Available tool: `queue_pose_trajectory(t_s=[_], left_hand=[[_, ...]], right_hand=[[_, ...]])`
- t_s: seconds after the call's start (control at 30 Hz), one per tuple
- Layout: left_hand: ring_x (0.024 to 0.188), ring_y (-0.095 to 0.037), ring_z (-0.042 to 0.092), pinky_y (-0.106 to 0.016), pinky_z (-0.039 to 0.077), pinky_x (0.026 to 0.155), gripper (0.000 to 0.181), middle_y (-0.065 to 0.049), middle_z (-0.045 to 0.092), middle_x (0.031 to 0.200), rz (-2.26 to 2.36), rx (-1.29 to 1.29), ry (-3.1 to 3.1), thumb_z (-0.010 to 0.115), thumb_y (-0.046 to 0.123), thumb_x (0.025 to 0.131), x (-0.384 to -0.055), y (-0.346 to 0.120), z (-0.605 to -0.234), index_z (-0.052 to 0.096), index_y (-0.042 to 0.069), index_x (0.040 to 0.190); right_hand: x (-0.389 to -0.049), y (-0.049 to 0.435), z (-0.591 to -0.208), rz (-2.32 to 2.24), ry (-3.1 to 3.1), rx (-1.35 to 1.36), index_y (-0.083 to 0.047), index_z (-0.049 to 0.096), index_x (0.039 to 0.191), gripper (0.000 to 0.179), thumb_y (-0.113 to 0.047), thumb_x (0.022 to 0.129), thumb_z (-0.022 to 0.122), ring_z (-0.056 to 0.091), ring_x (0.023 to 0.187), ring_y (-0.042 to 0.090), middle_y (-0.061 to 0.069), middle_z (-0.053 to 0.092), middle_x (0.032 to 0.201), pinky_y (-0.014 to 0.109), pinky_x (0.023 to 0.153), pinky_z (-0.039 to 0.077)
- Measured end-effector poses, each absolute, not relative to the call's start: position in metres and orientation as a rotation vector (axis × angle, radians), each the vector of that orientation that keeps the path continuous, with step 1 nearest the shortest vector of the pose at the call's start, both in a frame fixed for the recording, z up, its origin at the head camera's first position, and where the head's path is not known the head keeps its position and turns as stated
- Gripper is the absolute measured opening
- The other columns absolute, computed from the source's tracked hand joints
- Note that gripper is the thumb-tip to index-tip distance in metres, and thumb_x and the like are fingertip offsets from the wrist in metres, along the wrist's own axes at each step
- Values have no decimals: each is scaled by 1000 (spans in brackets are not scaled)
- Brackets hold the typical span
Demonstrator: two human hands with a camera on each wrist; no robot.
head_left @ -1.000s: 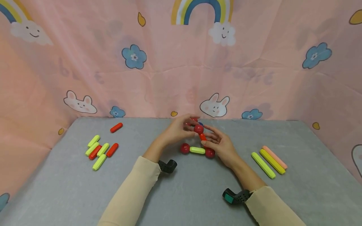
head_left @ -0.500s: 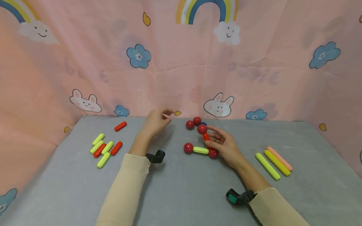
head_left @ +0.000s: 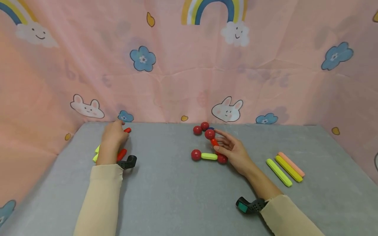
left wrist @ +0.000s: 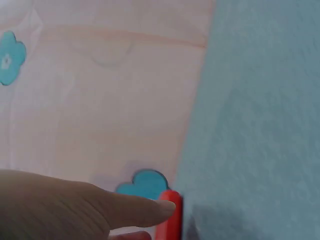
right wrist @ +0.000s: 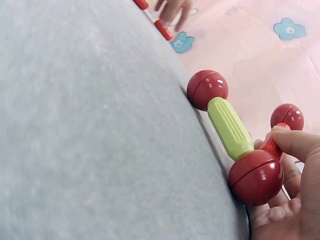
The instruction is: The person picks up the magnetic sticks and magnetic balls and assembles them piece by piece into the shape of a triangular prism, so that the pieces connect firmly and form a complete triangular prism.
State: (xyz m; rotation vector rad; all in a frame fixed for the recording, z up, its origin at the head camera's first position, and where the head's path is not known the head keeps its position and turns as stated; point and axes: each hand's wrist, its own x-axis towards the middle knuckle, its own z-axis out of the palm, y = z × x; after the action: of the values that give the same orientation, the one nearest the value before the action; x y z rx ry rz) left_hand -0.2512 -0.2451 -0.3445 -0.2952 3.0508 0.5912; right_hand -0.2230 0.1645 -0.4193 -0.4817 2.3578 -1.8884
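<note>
My left hand (head_left: 113, 136) reaches over the back left of the table, at a short red stick (head_left: 127, 130). In the left wrist view, a fairly straight finger lies against the end of that red stick (left wrist: 173, 212). My right hand (head_left: 233, 150) pinches another red stick (right wrist: 272, 146) between thumb and fingers. That stick joins a red ball (head_left: 210, 134) to a second red ball (head_left: 222, 159). From the second ball a short yellow-green stick (head_left: 209, 156) runs left to a further red ball (head_left: 196, 155).
Behind the joined piece lie two loose red balls (head_left: 197, 130) and a partly hidden blue ball (head_left: 211, 128). Longer yellow-green, yellow and pink sticks (head_left: 279, 172) lie at the right. More short sticks (head_left: 121, 154) are partly under my left arm. A pink curtain (head_left: 171, 82) hangs behind the table.
My left hand has left the red balls in the middle and moved left to the short sticks. The right hand stays on the joined piece.
</note>
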Motion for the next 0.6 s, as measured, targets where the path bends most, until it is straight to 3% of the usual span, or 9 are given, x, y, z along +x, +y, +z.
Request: queue_pose_trajectory(t_s=[0.17, 0.3, 0.6], left_hand=[[107, -44, 57, -54, 53, 85, 41, -29, 61, 129, 511, -373, 3028, 55, 11, 94, -255, -249, -356, 59, -2, 133], [105, -41, 60, -52, 53, 82, 33, -26, 65, 124, 535, -363, 3060, 59, 16, 98, -257, -246, -361, 64, 1, 127], [100, -34, 61, -41, 50, 81, 37, -22, 67, 118, 825, -159, 3063, 61, 24, 99, -256, -227, -352, 62, 0, 128]], right_hand=[[-223, 166, -420, -1898, 2360, -493, -15, 43, 153, 59, -13, 98, 65, 67, 111, 10, 22, 61, 138, 15, 92, 54], [-223, 166, -420, -1907, 2353, -504, -13, 43, 153, 58, -12, 99, 65, 67, 109, 4, 23, 61, 139, 16, 92, 55], [-222, 165, -421, -1896, 2350, -484, -14, 45, 152, 58, -14, 98, 66, 67, 117, 23, 21, 61, 139, 17, 92, 55]])
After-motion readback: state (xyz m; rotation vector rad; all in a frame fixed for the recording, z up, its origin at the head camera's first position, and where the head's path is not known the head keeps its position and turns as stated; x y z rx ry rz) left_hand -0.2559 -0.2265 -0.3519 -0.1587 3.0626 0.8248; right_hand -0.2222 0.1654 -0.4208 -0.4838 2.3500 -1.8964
